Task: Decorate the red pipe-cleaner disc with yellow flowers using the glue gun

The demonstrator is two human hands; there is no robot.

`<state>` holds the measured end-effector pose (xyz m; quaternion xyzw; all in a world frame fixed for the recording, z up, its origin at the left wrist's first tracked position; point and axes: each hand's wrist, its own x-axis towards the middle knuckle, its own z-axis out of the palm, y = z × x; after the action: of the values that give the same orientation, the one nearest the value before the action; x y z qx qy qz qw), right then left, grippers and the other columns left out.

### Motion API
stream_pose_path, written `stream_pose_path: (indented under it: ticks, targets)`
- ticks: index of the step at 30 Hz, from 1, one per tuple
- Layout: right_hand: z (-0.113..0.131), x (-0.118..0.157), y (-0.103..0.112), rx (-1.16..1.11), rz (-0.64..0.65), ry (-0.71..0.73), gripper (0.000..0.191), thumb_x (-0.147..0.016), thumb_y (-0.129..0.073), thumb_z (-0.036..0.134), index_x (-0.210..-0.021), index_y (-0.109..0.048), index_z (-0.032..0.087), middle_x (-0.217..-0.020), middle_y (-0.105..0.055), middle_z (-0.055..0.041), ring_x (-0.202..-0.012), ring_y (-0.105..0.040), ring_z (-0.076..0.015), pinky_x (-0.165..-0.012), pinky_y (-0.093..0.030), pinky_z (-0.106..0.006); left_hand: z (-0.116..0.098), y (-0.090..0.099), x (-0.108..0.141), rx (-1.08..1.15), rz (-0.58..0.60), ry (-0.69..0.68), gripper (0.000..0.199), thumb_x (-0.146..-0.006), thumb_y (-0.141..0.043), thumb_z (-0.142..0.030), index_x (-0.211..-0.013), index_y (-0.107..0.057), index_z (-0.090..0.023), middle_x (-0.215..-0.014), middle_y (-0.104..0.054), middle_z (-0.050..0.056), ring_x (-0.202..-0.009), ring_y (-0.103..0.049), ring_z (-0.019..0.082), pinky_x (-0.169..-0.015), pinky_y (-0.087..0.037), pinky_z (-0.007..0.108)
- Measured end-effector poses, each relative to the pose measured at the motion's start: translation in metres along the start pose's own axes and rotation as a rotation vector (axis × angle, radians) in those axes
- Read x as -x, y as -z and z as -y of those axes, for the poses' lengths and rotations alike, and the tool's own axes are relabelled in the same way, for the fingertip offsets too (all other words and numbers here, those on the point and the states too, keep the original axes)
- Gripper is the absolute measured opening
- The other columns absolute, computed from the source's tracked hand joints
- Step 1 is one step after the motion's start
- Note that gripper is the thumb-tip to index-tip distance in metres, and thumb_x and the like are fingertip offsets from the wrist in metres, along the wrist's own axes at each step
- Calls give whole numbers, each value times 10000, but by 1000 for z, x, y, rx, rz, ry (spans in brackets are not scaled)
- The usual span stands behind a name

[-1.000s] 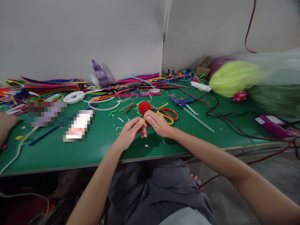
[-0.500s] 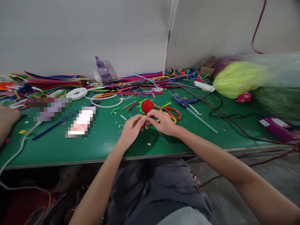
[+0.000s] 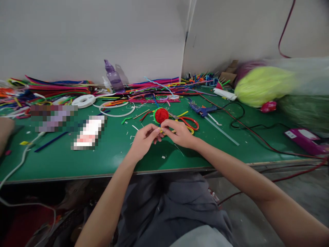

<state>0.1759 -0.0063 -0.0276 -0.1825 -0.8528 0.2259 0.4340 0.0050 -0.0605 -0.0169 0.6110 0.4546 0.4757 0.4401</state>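
Note:
My left hand [image 3: 144,139] and my right hand [image 3: 178,133] meet above the green table [image 3: 102,164]. Between their pinched fingertips is a small yellow piece [image 3: 161,130], mostly hidden by the fingers. Just beyond them lies a round red piece [image 3: 161,116] with a green edge. Red-handled scissors [image 3: 191,122] rest beside my right hand, partly covered by it, near a yellow loop. A blue glue gun [image 3: 203,109] lies farther right with a clear stick.
Pipe cleaners [image 3: 59,88] are heaped along the back, with a purple bottle [image 3: 114,77] and a white spool [image 3: 83,101]. Plastic bags [image 3: 264,85] and a purple device [image 3: 304,141] stand at right. Another person's hand [image 3: 5,132] shows at the left edge.
The other person's hand at the left edge has drawn back a little leftward. My hands stay together, with the fingers hardly shifted around the yellow piece.

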Motion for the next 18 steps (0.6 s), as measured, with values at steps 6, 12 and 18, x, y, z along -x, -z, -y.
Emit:
stream_pose_path:
  ticks: [6, 12, 18]
  targets:
    - [8, -1, 1, -233, 15, -196, 136, -932, -495, 266, -827, -523, 185, -770, -553, 1, -695, -527, -118, -627, -428, -237, 0, 3, 0, -11, 24, -44, 231, -893, -600, -367, -784, -609, -164, -697, -619, -12, -614, -556, 87, -601, -450, 215]
    - [7, -4, 2, -544, 90, -297, 169, -919, -540, 319, -823, -497, 188, -710, -524, 34, -593, -486, -92, -583, -417, -235, -3, 4, 1, -90, 52, -63, 248, -892, -601, -369, -759, -603, -160, -690, -614, -9, -615, -545, 90, -620, -445, 221]
    - [5, -8, 7, -645, 94, -347, 217, -961, -468, 337, -819, -514, 180, -689, -540, 31, -578, -542, -104, -604, -452, -260, -4, 1, 1, -102, -70, -51, 236, -895, -582, -369, -768, -596, -171, -708, -650, 1, -620, -572, 105, -635, -459, 232]
